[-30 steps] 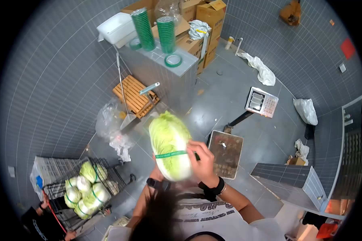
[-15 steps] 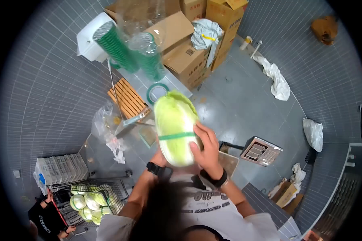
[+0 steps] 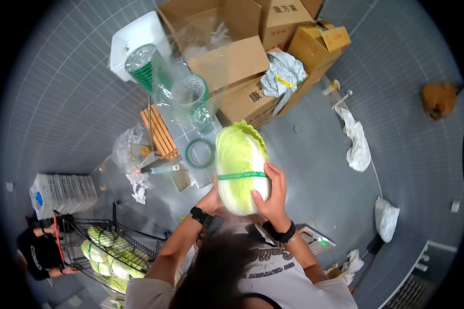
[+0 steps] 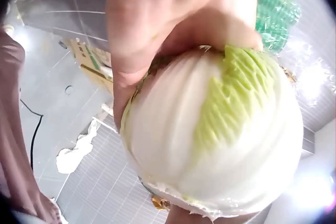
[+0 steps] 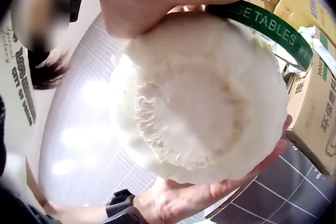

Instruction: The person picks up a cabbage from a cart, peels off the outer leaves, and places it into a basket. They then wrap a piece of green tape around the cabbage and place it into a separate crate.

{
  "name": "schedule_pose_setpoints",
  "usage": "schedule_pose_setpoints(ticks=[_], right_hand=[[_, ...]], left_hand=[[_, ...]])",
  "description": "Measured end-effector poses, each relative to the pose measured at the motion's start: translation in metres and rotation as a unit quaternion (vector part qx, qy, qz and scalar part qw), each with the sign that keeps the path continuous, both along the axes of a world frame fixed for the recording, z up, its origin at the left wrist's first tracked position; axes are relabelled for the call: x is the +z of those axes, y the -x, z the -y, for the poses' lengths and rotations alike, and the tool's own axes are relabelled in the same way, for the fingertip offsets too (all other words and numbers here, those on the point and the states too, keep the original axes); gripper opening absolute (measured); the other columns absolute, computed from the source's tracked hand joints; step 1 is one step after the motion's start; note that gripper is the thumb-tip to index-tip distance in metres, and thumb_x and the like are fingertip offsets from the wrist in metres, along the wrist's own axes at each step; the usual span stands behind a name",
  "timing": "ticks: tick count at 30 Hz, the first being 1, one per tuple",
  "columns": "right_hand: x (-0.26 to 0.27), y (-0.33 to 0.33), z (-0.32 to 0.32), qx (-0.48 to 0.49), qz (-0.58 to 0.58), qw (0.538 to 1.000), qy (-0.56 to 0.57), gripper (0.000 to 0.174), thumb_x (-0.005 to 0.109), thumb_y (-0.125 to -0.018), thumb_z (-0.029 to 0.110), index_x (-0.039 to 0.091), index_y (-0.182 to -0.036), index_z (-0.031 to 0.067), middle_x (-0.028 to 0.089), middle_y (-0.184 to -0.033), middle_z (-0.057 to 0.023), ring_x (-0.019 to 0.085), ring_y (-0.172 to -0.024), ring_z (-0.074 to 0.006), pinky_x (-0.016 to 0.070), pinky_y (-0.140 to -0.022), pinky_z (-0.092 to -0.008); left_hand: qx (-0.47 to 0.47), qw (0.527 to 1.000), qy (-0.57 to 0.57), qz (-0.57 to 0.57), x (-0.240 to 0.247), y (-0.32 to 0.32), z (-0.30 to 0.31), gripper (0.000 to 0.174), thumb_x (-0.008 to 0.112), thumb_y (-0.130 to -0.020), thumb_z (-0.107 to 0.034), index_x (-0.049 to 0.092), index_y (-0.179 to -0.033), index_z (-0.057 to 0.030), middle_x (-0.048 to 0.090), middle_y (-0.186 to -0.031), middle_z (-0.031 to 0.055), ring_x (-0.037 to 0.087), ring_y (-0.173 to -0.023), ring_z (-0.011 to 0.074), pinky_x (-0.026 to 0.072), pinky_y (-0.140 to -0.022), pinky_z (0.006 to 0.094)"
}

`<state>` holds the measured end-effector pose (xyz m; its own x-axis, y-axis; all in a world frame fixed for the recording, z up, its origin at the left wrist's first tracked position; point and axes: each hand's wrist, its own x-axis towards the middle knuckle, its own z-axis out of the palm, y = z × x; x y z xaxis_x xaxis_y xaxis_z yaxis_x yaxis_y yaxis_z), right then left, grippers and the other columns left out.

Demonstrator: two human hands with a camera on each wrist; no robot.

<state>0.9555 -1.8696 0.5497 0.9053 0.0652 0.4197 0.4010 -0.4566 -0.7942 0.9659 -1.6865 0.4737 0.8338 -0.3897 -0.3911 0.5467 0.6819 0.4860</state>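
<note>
Holding a napa cabbage (image 3: 241, 167) upright at chest height, leaf tips up and cut stem end down, above the grey tiled floor (image 3: 314, 170). Gripped from both sides: left hand (image 3: 213, 200) curled round the pale lower part, right hand (image 3: 271, 198) wrapped round the opposite flank with the thumb up near the band. Bound about the middle by a green tape band (image 3: 242, 175); white lettering on it in the right wrist view, readable only as "…GE TABLES". Stem cut round and whitish in that same view, cradled from beneath by left-hand fingers.

Just beside the cabbage, toward the left: a loose roll of green tape (image 3: 200, 153). Farther back: two plastic-wrapped stacks of green tape rolls (image 3: 147, 69) and a white tub (image 3: 134, 36). Behind these, cardboard boxes (image 3: 252, 98); "康万家" printed on the top box (image 3: 285, 9). Lower left: a wire cart (image 3: 87, 237) loaded with more banded cabbages (image 3: 105, 247). Shirt print too blurred to read.
</note>
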Motion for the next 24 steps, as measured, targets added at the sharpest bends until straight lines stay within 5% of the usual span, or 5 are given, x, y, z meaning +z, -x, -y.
schedule_pose_setpoints(ticks=[8, 17, 20, 23, 24], right_hand=[[0.007, -0.048, 0.062, 0.229, 0.097, 0.968, -0.028, 0.073, 0.074, -0.074, 0.038, 0.05, -0.13, -0.0032, 0.052, -0.132, -0.0222, 0.051, -0.117, -0.0399, 0.0405, -0.101, -0.0498], [0.044, -0.169, 0.091, 0.556, 0.063, 0.828, -0.038, 0.073, 0.073, -0.077, 0.039, 0.05, -0.131, -0.0041, 0.052, -0.132, -0.0229, 0.052, -0.119, -0.0407, 0.0412, -0.102, -0.0483], [0.051, -0.189, 0.062, 0.607, 0.034, 0.793, -0.038, 0.072, 0.073, -0.077, 0.036, 0.049, -0.132, -0.0035, 0.052, -0.134, -0.0227, 0.052, -0.12, -0.0418, 0.041, -0.102, -0.0485], [0.056, -0.198, 0.023, 0.639, 0.011, 0.768, -0.034, 0.069, 0.073, -0.077, 0.033, 0.05, -0.13, -0.0042, 0.052, -0.134, -0.0242, 0.052, -0.119, -0.0421, 0.0421, -0.101, -0.0479], [0.056, -0.2, 0.009, 0.646, 0.007, 0.763, -0.034, 0.068, 0.074, -0.076, 0.032, 0.051, -0.129, -0.0042, 0.053, -0.133, -0.0243, 0.053, -0.119, -0.0422, 0.0421, -0.101, -0.0478]], left_hand=[[0.092, 0.993, -0.042, -0.062, -0.009, 0.031, 0.025, 0.046, 0.048, -0.102, -0.029, 0.045, -0.14, -0.0025, 0.057, -0.133, 0.014, 0.059, -0.117, 0.0233, 0.051, -0.098, 0.0366], [0.365, 0.925, -0.094, -0.047, 0.055, 0.048, 0.127, 0.045, 0.056, -0.098, -0.016, 0.047, -0.139, -0.0023, 0.056, -0.135, 0.0139, 0.058, -0.119, 0.0218, 0.0496, -0.099, 0.0352], [0.376, 0.915, -0.133, -0.069, 0.09, 0.031, 0.13, 0.045, 0.06, -0.094, -0.006, 0.048, -0.138, -0.0021, 0.054, -0.138, 0.0138, 0.056, -0.121, 0.022, 0.0478, -0.102, 0.0354], [0.479, 0.871, 0.1, 0.038, 0.081, 0.029, 0.118, 0.048, 0.054, -0.1, -0.022, 0.042, -0.143, -0.005, 0.051, -0.141, 0.0132, 0.054, -0.125, 0.0268, 0.0461, -0.105, 0.0394], [0.502, 0.858, 0.071, 0.08, 0.074, 0.029, 0.116, 0.051, 0.049, -0.101, -0.031, 0.039, -0.145, -0.0065, 0.05, -0.142, 0.0137, 0.053, -0.126, 0.028, 0.0446, -0.107, 0.0414]])
